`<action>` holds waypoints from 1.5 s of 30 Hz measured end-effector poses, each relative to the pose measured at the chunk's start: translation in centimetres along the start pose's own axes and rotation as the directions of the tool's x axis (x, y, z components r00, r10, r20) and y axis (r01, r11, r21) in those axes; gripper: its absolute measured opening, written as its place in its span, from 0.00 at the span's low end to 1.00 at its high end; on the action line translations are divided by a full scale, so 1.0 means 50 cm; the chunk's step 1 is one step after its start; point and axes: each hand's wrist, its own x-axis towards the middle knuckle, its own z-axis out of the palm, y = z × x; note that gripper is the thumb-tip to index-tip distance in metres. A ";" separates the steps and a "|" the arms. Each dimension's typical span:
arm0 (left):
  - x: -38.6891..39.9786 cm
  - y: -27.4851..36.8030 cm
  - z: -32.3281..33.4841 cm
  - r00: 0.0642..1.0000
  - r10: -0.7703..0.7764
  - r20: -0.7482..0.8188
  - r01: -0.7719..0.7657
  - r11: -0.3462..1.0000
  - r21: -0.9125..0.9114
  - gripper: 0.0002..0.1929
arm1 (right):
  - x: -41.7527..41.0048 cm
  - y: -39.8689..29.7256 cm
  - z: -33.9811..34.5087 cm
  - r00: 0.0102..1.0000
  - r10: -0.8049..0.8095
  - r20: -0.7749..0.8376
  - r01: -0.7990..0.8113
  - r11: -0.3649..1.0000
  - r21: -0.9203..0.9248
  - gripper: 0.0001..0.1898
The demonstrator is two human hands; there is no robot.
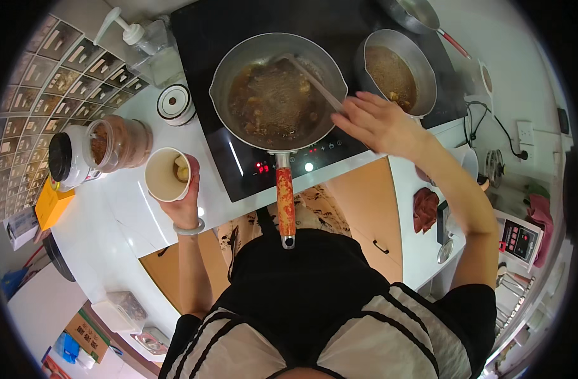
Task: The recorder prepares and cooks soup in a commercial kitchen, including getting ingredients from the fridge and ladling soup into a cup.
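Note:
My left hand [184,209] holds a white paper cup [161,175] tilted so its mouth faces up towards me. A few pale yellowish pieces [181,169] lie in some brown liquid inside the cup. With my right hand [388,128] I grip a long, flat stirring spatula [320,87]. Its far end dips into dark brown, bubbling liquid [275,104] with lumps in it. This liquid fills the bottom of a grey metal saucepan [218,111] on a black induction cooktop [194,47]. The pan's worn red-orange handle [285,201] points at my apron.
A second pot [428,71] of brown liquid stands right of the pan, close to my right forearm. Another small pan [414,19] is behind it. Plastic jars [128,142], a lidded white canister [175,105] and a pump bottle [151,52] line the left. A brownish-red cloth [425,209] lies at right.

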 end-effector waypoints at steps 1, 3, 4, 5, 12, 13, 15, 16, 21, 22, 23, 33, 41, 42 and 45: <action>-0.001 0.006 -0.007 1.000 -0.004 0.000 0.004 1.000 0.000 0.36 | -0.015 -0.024 -0.013 1.000 -0.001 0.003 0.001 1.000 0.003 0.25; -0.003 0.014 -0.014 0.999 0.027 0.037 -0.029 0.998 0.058 0.35 | -0.042 -0.081 -0.037 0.995 0.081 0.062 -0.085 0.995 0.056 0.24; -0.003 0.015 -0.016 0.999 0.026 0.037 -0.028 0.998 0.059 0.35 | -0.043 -0.100 -0.042 0.995 0.082 0.063 -0.085 0.995 0.058 0.24; -0.004 0.016 -0.018 0.999 0.023 0.044 -0.025 0.999 0.031 0.35 | -0.040 -0.116 -0.045 0.991 0.132 0.014 -0.132 0.974 0.184 0.23; -0.003 0.032 -0.039 0.998 0.032 0.050 -0.031 0.999 -0.028 0.35 | 0.039 -0.097 0.026 0.915 0.390 -0.108 -0.380 0.920 0.096 0.25; -0.003 0.036 -0.042 0.998 0.034 0.049 -0.033 0.999 -0.025 0.35 | 0.049 -0.094 0.047 0.914 0.389 -0.111 -0.380 0.920 0.097 0.25; -0.003 0.047 -0.048 0.997 0.032 0.066 -0.032 0.999 -0.003 0.34 | 0.066 -0.098 0.085 0.933 0.312 -0.178 -0.303 0.950 0.077 0.25; -0.004 0.053 -0.048 0.998 0.031 0.063 -0.031 1.000 -0.001 0.34 | 0.072 -0.105 0.085 0.949 0.267 -0.167 -0.254 0.962 0.097 0.24; -0.008 0.053 -0.050 0.994 0.000 0.109 0.006 0.998 -0.059 0.35 | 0.048 -0.137 0.032 0.983 0.155 -0.100 -0.123 0.956 0.267 0.21; -0.007 0.053 -0.051 0.994 -0.001 0.107 0.007 0.998 -0.057 0.35 | 0.034 -0.136 0.016 0.993 0.108 -0.056 -0.087 0.953 0.290 0.21; -0.006 0.055 -0.052 0.994 -0.003 0.111 0.008 0.999 -0.043 0.36 | 0.022 -0.133 0.003 0.998 0.059 -0.013 -0.052 0.948 0.315 0.21; 0.012 0.041 -0.051 0.988 0.020 0.155 -0.037 0.993 0.110 0.43 | 0.041 -0.014 0.005 0.996 0.087 0.000 -0.087 0.994 -0.065 0.23; 0.029 0.042 -0.053 0.988 0.011 0.154 -0.018 0.999 0.044 0.46 | 0.007 -0.095 -0.082 0.962 0.241 0.126 -0.250 0.967 0.058 0.19; 0.030 0.044 -0.053 0.988 0.015 0.154 -0.020 0.999 0.026 0.46 | 0.013 -0.102 -0.095 0.949 0.290 0.122 -0.306 0.941 0.146 0.16; 0.028 0.046 -0.052 0.990 0.038 0.134 -0.041 0.999 0.015 0.46 | 0.028 -0.105 -0.106 0.828 0.540 0.152 -0.540 0.694 0.476 0.10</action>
